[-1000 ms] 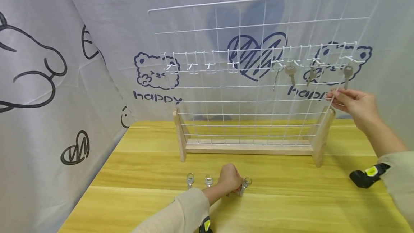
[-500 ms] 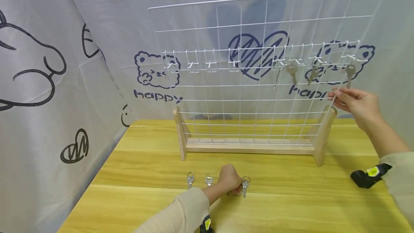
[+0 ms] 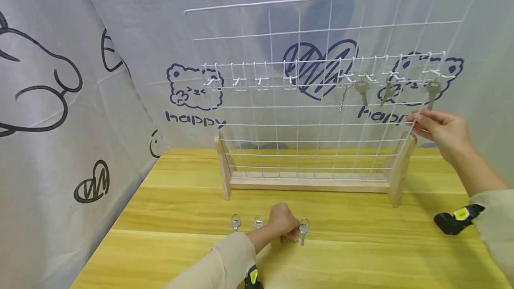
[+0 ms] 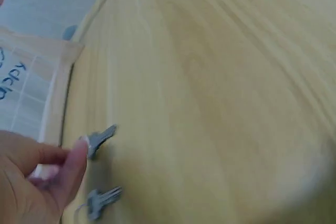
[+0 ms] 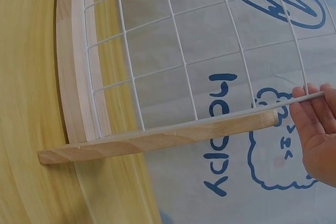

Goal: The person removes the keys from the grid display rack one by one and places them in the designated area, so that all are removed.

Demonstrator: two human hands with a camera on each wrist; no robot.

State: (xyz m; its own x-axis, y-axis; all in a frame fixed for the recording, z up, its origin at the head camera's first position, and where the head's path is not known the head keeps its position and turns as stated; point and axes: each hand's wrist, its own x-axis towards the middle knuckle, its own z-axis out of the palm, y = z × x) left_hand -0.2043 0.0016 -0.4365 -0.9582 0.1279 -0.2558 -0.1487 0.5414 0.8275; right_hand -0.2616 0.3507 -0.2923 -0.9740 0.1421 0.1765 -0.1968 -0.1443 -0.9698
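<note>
My left hand [image 3: 283,218] is low over the table, its thumb and index fingertips pinching the side of a small silver key [image 3: 303,232] with a ring on it. In the left wrist view this key [image 4: 101,141] sticks out past the thumb, and a second key [image 4: 104,203] lies beside the hand. Two more ringed keys, a left one [image 3: 235,222] and another [image 3: 259,222], lie to the left, partly behind the sleeve. My right hand [image 3: 443,130] holds the side wire of a white wire grid [image 5: 184,64] between thumb and fingers.
The grid stands in a wooden base [image 3: 309,185] at the table's back. White hooks [image 3: 290,78] line one grid wire. Keys hang at the right, among them one key [image 3: 362,90] and an end key [image 3: 433,90]. A printed curtain [image 3: 120,115] hangs behind and left.
The key at my left fingertips has turned from slanted to nearly straight, its blade pointing toward me. The left hand has shifted slightly left. My right hand stays on the grid's edge.
</note>
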